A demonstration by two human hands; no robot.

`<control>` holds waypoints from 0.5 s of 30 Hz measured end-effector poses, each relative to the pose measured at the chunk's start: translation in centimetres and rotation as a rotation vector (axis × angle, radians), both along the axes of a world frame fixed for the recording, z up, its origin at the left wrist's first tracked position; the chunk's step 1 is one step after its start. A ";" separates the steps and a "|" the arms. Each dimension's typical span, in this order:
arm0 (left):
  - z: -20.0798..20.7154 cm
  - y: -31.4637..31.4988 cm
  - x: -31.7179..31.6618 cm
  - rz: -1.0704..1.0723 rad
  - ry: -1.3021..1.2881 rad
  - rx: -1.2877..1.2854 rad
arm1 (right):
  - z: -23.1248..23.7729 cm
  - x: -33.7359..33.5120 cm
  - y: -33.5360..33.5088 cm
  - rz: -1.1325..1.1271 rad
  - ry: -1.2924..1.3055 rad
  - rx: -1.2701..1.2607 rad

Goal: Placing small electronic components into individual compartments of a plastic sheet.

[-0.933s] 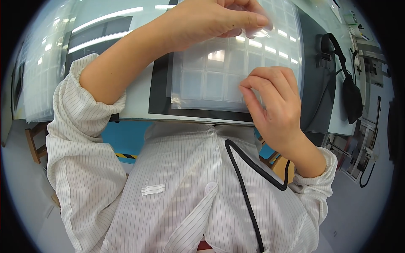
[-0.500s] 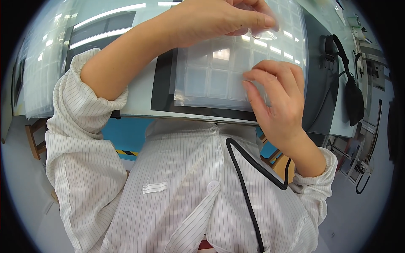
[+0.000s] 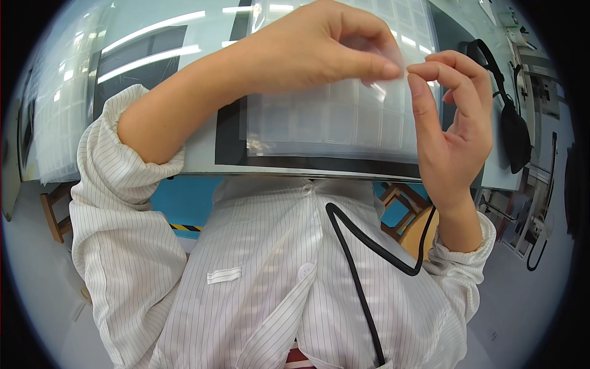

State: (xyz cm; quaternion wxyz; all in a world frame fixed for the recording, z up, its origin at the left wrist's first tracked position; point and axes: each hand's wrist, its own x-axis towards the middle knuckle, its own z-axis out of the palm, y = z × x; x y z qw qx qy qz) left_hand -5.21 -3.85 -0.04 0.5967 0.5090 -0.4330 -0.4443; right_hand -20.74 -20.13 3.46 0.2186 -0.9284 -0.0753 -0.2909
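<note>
Right hand has come up and outward since the earlier frame, from over the sheet's near edge to just beside the left fingertips; left hand has dropped a bit toward the body. Left fingers: thumb and index pinching a clear film, the rest curled behind, partly hidden. Right fingers: thumb and index tips together or nearly so, others loosely bent; can't tell if any film is between them. Film sits at the left thumb tip, with the pile beyond; can't tell if it touches. Step in hand, my read: two-handed work on thin film. Next move would call for a light, steady left pinch and a precise right fingertip grip.

Below the fingers: translucent gridded sheets on a dark mat, on the desk. Farther right of the right fingers: black strapped pouch. Farthest, well left of the left fingers: second gridded pile.

Count: 2 hands, 1 film visible, 2 gridded piles (sheets per pile unclear, pockets lost in glare), 1 mat, 1 pouch.
</note>
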 end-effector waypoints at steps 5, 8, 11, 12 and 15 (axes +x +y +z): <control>-0.3 -0.2 0.5 0.134 0.124 0.023 | -0.8 -1.9 0.0 0.081 0.203 -0.074; -0.2 -0.2 0.4 0.136 0.102 0.037 | -1.9 -2.4 0.4 0.070 0.199 -0.140; -0.2 -0.3 0.5 0.137 0.099 0.063 | -2.2 -2.5 0.3 0.082 0.178 -0.174; -0.2 -0.3 0.5 0.140 0.123 0.088 | -2.3 -2.5 0.2 0.099 0.158 -0.171; -0.3 -0.2 0.3 0.145 0.128 0.056 | -1.9 -2.8 0.4 0.090 0.180 -0.157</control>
